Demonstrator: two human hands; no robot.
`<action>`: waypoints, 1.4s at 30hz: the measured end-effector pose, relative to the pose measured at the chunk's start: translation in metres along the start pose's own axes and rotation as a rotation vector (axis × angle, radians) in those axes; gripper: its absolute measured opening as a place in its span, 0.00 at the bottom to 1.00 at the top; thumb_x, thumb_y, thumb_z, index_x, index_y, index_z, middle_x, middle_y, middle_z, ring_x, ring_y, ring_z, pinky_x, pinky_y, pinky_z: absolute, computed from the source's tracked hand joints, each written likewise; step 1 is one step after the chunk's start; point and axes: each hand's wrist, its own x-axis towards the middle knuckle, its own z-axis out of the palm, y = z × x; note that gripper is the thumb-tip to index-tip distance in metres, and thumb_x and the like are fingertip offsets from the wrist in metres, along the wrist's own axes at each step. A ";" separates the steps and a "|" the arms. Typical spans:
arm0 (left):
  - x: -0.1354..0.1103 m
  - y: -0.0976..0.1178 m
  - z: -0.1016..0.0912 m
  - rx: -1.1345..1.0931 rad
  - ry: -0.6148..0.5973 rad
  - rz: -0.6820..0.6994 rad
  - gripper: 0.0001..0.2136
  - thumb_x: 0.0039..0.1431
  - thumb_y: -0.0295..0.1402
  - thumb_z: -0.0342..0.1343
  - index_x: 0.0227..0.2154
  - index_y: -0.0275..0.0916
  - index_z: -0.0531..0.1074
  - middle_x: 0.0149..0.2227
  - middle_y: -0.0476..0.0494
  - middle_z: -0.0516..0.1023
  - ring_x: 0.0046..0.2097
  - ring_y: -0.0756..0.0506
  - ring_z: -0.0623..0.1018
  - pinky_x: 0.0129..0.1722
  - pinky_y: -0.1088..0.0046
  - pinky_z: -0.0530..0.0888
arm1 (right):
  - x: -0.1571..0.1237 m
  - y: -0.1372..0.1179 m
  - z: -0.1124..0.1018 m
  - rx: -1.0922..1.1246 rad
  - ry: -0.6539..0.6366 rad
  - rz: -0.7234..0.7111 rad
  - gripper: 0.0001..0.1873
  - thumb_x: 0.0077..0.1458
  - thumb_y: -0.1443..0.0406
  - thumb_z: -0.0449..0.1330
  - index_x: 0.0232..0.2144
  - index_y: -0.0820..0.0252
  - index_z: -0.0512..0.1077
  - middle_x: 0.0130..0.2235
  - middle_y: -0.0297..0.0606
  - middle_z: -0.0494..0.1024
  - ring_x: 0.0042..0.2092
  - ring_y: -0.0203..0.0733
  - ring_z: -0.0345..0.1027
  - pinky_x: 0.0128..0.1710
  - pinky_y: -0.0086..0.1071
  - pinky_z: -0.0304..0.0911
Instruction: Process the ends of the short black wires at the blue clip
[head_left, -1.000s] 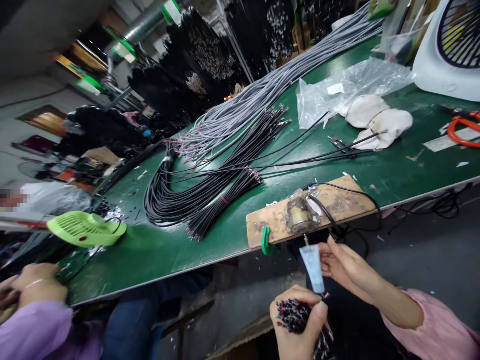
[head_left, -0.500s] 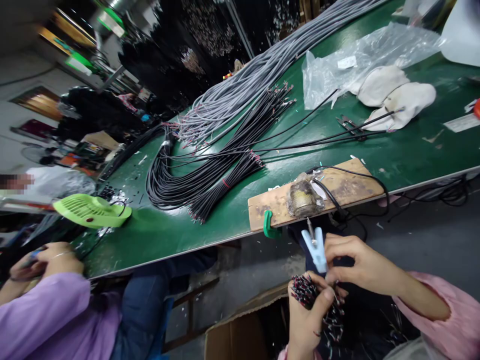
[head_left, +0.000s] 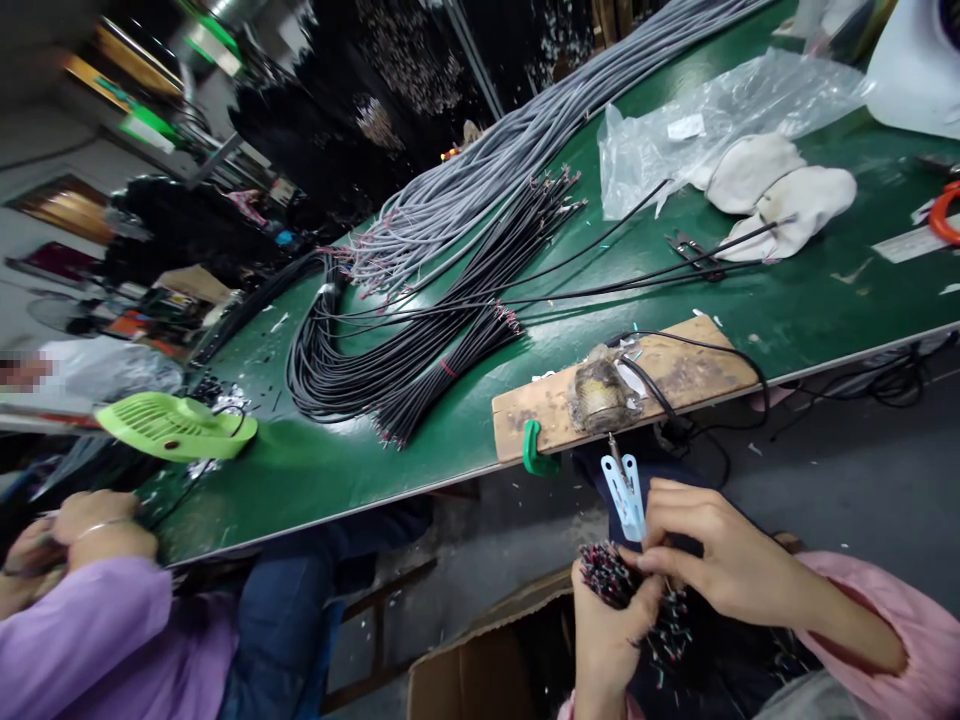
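My left hand [head_left: 611,630] is closed around a bundle of black wires with red and white stripped ends [head_left: 609,578], held below the table's front edge. My right hand [head_left: 712,555] pinches a light-blue plastic clip [head_left: 625,497], whose lower end sits at the top of the bundle. Just above the clip, a soldering iron tip [head_left: 615,452] pokes down from a grimy holder [head_left: 600,393] on a wooden board [head_left: 690,375].
On the green table [head_left: 315,470] lie a black cable bundle [head_left: 405,360], grey cables [head_left: 487,180], a plastic bag [head_left: 720,110], white gloves [head_left: 787,200], and a green fan [head_left: 176,428]. At the left sits a co-worker in a purple sleeve [head_left: 82,640]. A cardboard box [head_left: 480,665] stands below.
My hands and the wire bundle have risen closer to the soldering iron. The blue clip turned from hanging point-down to standing upright. The view shifted slightly down and left.
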 end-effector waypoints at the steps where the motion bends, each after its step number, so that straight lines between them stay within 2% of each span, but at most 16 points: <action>1: -0.003 -0.004 -0.001 -0.056 0.041 -0.014 0.10 0.44 0.33 0.69 0.23 0.36 0.73 0.23 0.45 0.79 0.29 0.43 0.78 0.30 0.69 0.73 | -0.001 0.004 0.002 0.054 0.022 -0.002 0.11 0.58 0.69 0.63 0.23 0.63 0.73 0.27 0.35 0.73 0.34 0.40 0.67 0.35 0.31 0.58; 4: -0.008 -0.015 -0.005 -0.136 0.099 0.020 0.13 0.41 0.39 0.71 0.22 0.36 0.74 0.24 0.46 0.76 0.30 0.43 0.77 0.28 0.71 0.72 | -0.005 0.014 0.007 0.218 0.050 -0.020 0.07 0.56 0.67 0.65 0.26 0.63 0.76 0.28 0.36 0.76 0.33 0.39 0.68 0.35 0.31 0.60; 7: -0.008 -0.016 -0.005 -0.153 0.077 0.080 0.12 0.42 0.38 0.72 0.20 0.36 0.75 0.22 0.50 0.72 0.27 0.48 0.73 0.28 0.73 0.71 | -0.008 0.018 0.015 0.269 0.100 -0.014 0.06 0.55 0.66 0.66 0.27 0.62 0.78 0.28 0.37 0.78 0.33 0.40 0.68 0.34 0.32 0.60; 11: -0.005 -0.009 -0.003 -0.219 0.058 0.120 0.11 0.41 0.33 0.73 0.19 0.36 0.75 0.22 0.53 0.70 0.26 0.51 0.69 0.30 0.76 0.69 | -0.014 0.014 0.026 0.224 0.245 -0.019 0.10 0.57 0.67 0.64 0.23 0.62 0.75 0.25 0.36 0.74 0.30 0.40 0.66 0.33 0.33 0.59; 15: -0.004 -0.008 -0.005 -0.184 0.036 0.100 0.12 0.42 0.33 0.73 0.20 0.36 0.74 0.22 0.52 0.72 0.27 0.51 0.71 0.30 0.77 0.70 | -0.017 0.011 0.032 0.114 0.330 -0.152 0.10 0.62 0.70 0.56 0.27 0.62 0.71 0.28 0.37 0.72 0.33 0.40 0.64 0.37 0.36 0.59; 17: -0.005 -0.009 -0.006 -0.161 0.008 0.065 0.12 0.45 0.35 0.71 0.21 0.35 0.74 0.22 0.50 0.74 0.25 0.50 0.74 0.27 0.75 0.72 | -0.018 0.012 0.032 0.138 0.304 -0.166 0.10 0.63 0.69 0.54 0.28 0.61 0.70 0.29 0.37 0.71 0.34 0.41 0.64 0.39 0.36 0.59; 18: -0.006 -0.009 -0.006 -0.161 -0.006 0.050 0.12 0.47 0.37 0.70 0.21 0.35 0.75 0.22 0.48 0.75 0.23 0.49 0.75 0.25 0.75 0.72 | -0.018 0.013 0.031 0.201 0.266 -0.130 0.11 0.64 0.67 0.54 0.28 0.61 0.69 0.30 0.37 0.70 0.34 0.41 0.64 0.38 0.36 0.59; 21: -0.010 -0.007 -0.004 -0.214 -0.004 0.054 0.10 0.47 0.37 0.69 0.23 0.37 0.76 0.22 0.49 0.76 0.20 0.48 0.77 0.22 0.73 0.74 | -0.014 0.017 0.027 0.508 0.064 0.059 0.16 0.63 0.56 0.55 0.28 0.60 0.65 0.29 0.35 0.66 0.31 0.39 0.63 0.31 0.32 0.59; 23: -0.011 -0.003 -0.003 -0.252 0.022 0.109 0.08 0.45 0.35 0.71 0.24 0.40 0.77 0.23 0.51 0.77 0.21 0.48 0.78 0.23 0.74 0.75 | -0.008 0.017 0.021 0.631 -0.016 0.156 0.19 0.60 0.51 0.57 0.30 0.60 0.65 0.29 0.33 0.65 0.31 0.38 0.62 0.30 0.30 0.59; 25: -0.011 0.002 -0.003 -0.222 0.021 0.203 0.06 0.45 0.33 0.71 0.24 0.42 0.78 0.23 0.52 0.77 0.21 0.49 0.78 0.24 0.75 0.75 | 0.002 0.013 0.014 0.606 0.039 0.188 0.21 0.59 0.49 0.57 0.30 0.61 0.66 0.29 0.33 0.65 0.32 0.38 0.61 0.33 0.31 0.58; 28: -0.008 0.014 -0.006 -0.037 0.013 0.407 0.04 0.47 0.33 0.69 0.23 0.44 0.80 0.22 0.52 0.78 0.22 0.50 0.77 0.24 0.76 0.73 | 0.022 0.003 0.003 0.463 0.189 0.140 0.27 0.60 0.45 0.53 0.23 0.62 0.66 0.26 0.32 0.63 0.29 0.36 0.56 0.30 0.30 0.54; 30: -0.005 0.022 -0.008 0.069 0.033 0.519 0.03 0.47 0.32 0.69 0.23 0.45 0.80 0.22 0.52 0.78 0.23 0.49 0.77 0.25 0.76 0.72 | 0.033 -0.003 -0.002 0.434 0.201 0.125 0.30 0.58 0.43 0.54 0.19 0.62 0.65 0.23 0.30 0.61 0.27 0.35 0.53 0.27 0.30 0.50; 32: -0.002 0.029 -0.008 0.123 0.054 0.583 0.03 0.47 0.32 0.68 0.24 0.46 0.80 0.21 0.52 0.78 0.24 0.49 0.77 0.26 0.76 0.71 | 0.039 -0.007 -0.002 0.504 0.153 0.145 0.30 0.55 0.42 0.57 0.19 0.63 0.66 0.22 0.30 0.62 0.26 0.34 0.54 0.26 0.29 0.50; 37: 0.007 0.037 -0.003 0.181 0.068 0.614 0.03 0.47 0.30 0.68 0.23 0.44 0.80 0.21 0.50 0.79 0.23 0.49 0.76 0.27 0.76 0.70 | 0.040 -0.008 0.007 0.854 0.092 0.218 0.27 0.56 0.46 0.59 0.28 0.67 0.75 0.25 0.34 0.70 0.27 0.34 0.60 0.28 0.28 0.55; 42: 0.012 0.037 0.003 0.129 0.085 0.551 0.04 0.46 0.32 0.69 0.20 0.43 0.80 0.19 0.49 0.78 0.22 0.47 0.76 0.26 0.74 0.70 | 0.037 -0.001 0.013 1.035 0.064 0.224 0.26 0.54 0.46 0.61 0.27 0.66 0.76 0.24 0.35 0.70 0.27 0.34 0.61 0.28 0.28 0.57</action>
